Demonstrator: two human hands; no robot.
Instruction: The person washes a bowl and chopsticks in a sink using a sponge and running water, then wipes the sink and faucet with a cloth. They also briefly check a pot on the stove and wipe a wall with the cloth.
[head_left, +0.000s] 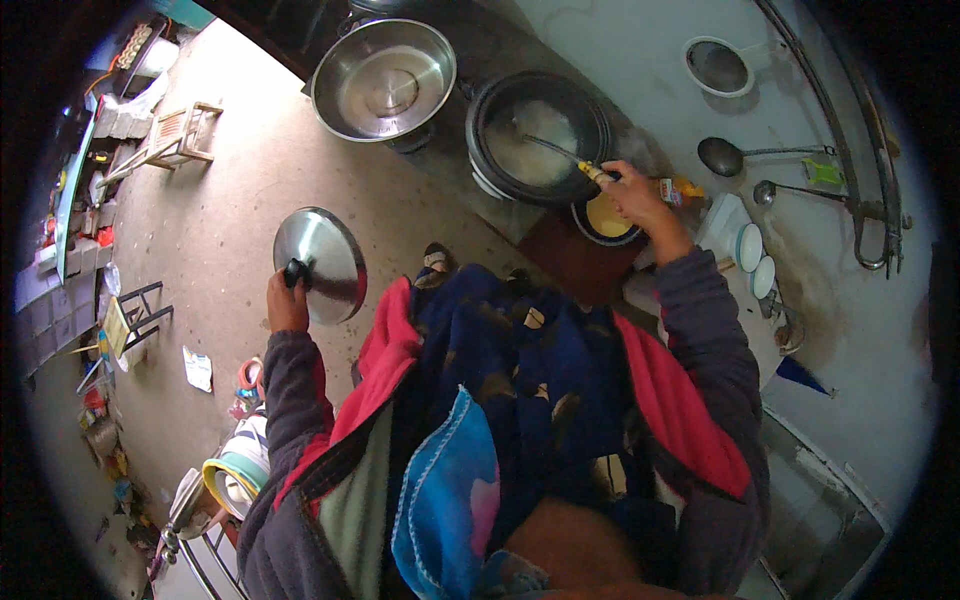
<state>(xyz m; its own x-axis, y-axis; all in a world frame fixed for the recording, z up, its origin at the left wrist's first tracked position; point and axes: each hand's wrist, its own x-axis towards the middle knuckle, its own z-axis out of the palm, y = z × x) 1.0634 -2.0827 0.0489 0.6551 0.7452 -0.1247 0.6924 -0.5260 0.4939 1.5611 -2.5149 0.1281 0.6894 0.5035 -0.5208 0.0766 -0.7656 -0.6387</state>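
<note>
My left hand (288, 304) grips the black knob of a round metal lid (322, 262), which hangs tilted above the floor. In my right hand (637, 196) is the yellow handle of a metal utensil (559, 148); its far end reaches into the pale, cloudy contents of a dark round pot (600, 135), so its head is hidden. Just below that pot, partly behind my right hand, a bowl (613, 216) holds something yellow. Left of the pot stands a wide stainless steel pan (442, 67) with a little clear liquid in it.
On the right wall hang a strainer (718, 67), a dark ladle (721, 157) and a smaller ladle (765, 193). White bowls (748, 247) and a bottle with an orange part (686, 190) stand near my right forearm. A wooden chair (176, 135) and a small stool (127, 324) are at left.
</note>
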